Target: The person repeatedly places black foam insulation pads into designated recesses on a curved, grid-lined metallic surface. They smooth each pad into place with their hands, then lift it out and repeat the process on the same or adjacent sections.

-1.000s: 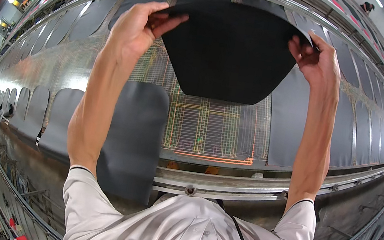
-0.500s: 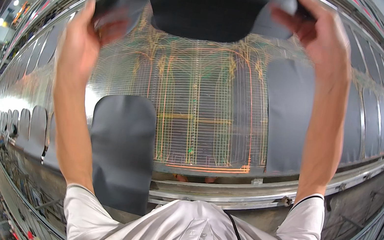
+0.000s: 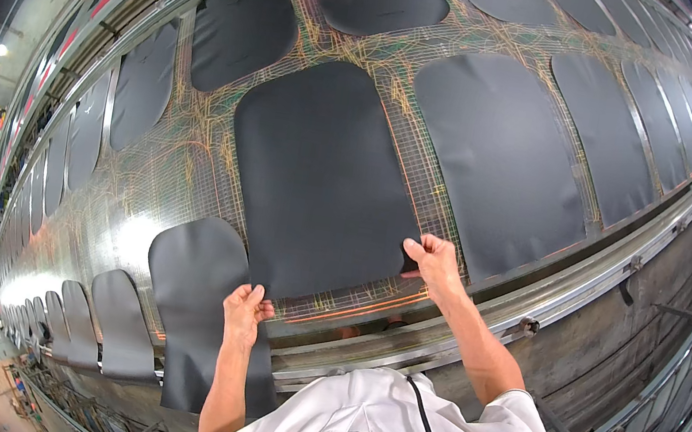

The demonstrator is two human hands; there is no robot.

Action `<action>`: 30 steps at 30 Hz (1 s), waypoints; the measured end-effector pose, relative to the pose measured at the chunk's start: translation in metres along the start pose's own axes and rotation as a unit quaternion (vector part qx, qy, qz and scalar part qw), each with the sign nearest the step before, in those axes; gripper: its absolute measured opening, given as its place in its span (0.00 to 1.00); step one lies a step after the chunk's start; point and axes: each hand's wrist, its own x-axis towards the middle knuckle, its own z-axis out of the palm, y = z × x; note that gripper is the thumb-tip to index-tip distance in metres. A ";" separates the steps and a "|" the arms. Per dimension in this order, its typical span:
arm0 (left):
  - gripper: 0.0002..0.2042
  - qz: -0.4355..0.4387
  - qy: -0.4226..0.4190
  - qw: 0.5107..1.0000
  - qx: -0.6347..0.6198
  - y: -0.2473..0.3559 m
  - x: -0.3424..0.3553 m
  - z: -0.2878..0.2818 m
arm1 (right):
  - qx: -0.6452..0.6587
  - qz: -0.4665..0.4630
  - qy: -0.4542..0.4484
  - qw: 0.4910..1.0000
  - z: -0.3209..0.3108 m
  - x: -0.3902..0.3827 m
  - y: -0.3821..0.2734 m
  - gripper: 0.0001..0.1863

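Sheet (image 3: 320, 181) now lies flat on the mesh (image 3: 184, 165), where a second ago I held it up in the air. My left hand (image 3: 247, 309) pinches its lower left corner, my right hand (image 3: 433, 260) pinches the lower right edge (both at the near end). It fills the gap between neighbouring sheets (image 3: 499, 149), so I judge placing nearly done. Another piece (image 3: 199, 301) hangs just beside my left hand.

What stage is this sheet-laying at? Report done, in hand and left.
Done: the black sheet lies flat on the mesh surface, among other sheets already placed, such as the one to its right. In hand: the left hand and right hand pinch its two near corners. Left: letting go; another sheet hangs over the near edge by the left hand.
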 end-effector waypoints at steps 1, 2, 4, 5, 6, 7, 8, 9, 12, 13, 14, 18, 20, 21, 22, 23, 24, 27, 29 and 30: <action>0.07 -0.004 0.000 1.000 0.002 -0.002 -0.003 0.000 | -0.013 -0.006 0.008 1.000 -0.003 -0.001 0.008 0.09; 0.07 -0.008 0.001 1.000 0.003 -0.004 -0.006 0.001 | -0.028 -0.014 0.024 0.999 -0.006 -0.003 0.014 0.09; 0.08 -0.020 0.001 1.000 0.011 -0.008 -0.013 0.001 | -0.059 -0.030 0.056 0.996 -0.011 -0.007 0.022 0.09; 0.08 -0.027 0.000 0.999 0.017 -0.009 -0.016 0.001 | -0.054 -0.030 0.061 0.996 -0.012 -0.009 0.025 0.09; 0.08 -0.035 0.000 0.999 0.023 -0.011 -0.020 0.000 | -0.059 -0.041 0.073 0.995 -0.013 -0.011 0.026 0.09; 0.09 -0.033 -0.002 0.999 0.026 -0.015 -0.020 -0.001 | -0.066 -0.050 0.085 0.993 -0.013 -0.015 0.027 0.10; 0.09 -0.033 0.000 0.999 0.030 -0.018 -0.022 -0.002 | -0.072 -0.060 0.097 0.991 -0.014 -0.018 0.028 0.10; 0.09 -0.033 0.003 0.999 0.033 -0.020 -0.024 -0.003 | -0.085 -0.057 0.101 0.990 -0.014 -0.021 0.030 0.10; 0.10 -0.036 0.012 0.998 0.047 -0.024 -0.028 -0.001 | -0.109 -0.050 0.116 0.986 -0.018 -0.028 0.031 0.11; 0.10 -0.038 0.016 0.998 0.053 -0.025 -0.029 -0.001 | -0.105 -0.045 0.122 0.986 -0.017 -0.030 0.031 0.11; 0.11 -0.038 0.017 0.998 0.055 -0.026 -0.030 0.000 | -0.100 -0.039 0.128 0.986 -0.017 -0.032 0.031 0.12; 0.11 -0.048 0.021 0.996 0.067 -0.030 -0.031 -0.002 | -0.131 -0.028 0.132 0.982 -0.022 -0.037 0.031 0.12; 0.11 -0.052 0.025 0.996 0.075 -0.032 -0.030 -0.003 | -0.142 -0.022 0.136 0.980 -0.023 -0.037 0.029 0.12; 0.11 -0.056 0.026 0.995 0.079 -0.033 -0.030 -0.003 | -0.141 -0.024 0.136 0.980 -0.024 -0.037 0.029 0.12; 0.11 -0.060 0.027 0.994 0.082 -0.035 -0.030 -0.003 | -0.140 -0.024 0.137 0.980 -0.025 -0.039 0.030 0.12; 0.11 -0.060 0.030 0.994 0.085 -0.036 -0.030 -0.002 | -0.140 -0.025 0.137 0.980 -0.026 -0.039 0.032 0.13; 0.11 -0.061 0.032 0.994 0.088 -0.036 -0.030 -0.001 | -0.146 -0.029 0.132 0.980 -0.027 -0.039 0.032 0.13; 0.11 -0.064 0.045 0.990 0.121 -0.037 -0.030 -0.002 | -0.163 -0.036 0.131 0.977 -0.027 -0.039 0.034 0.13; 0.10 -0.062 0.051 0.988 0.129 -0.036 -0.030 -0.002 | -0.173 -0.039 0.134 0.975 -0.025 -0.038 0.033 0.13; 0.10 -0.064 0.049 0.989 0.126 -0.036 -0.030 -0.002 | -0.171 -0.037 0.132 0.976 -0.024 -0.038 0.033 0.13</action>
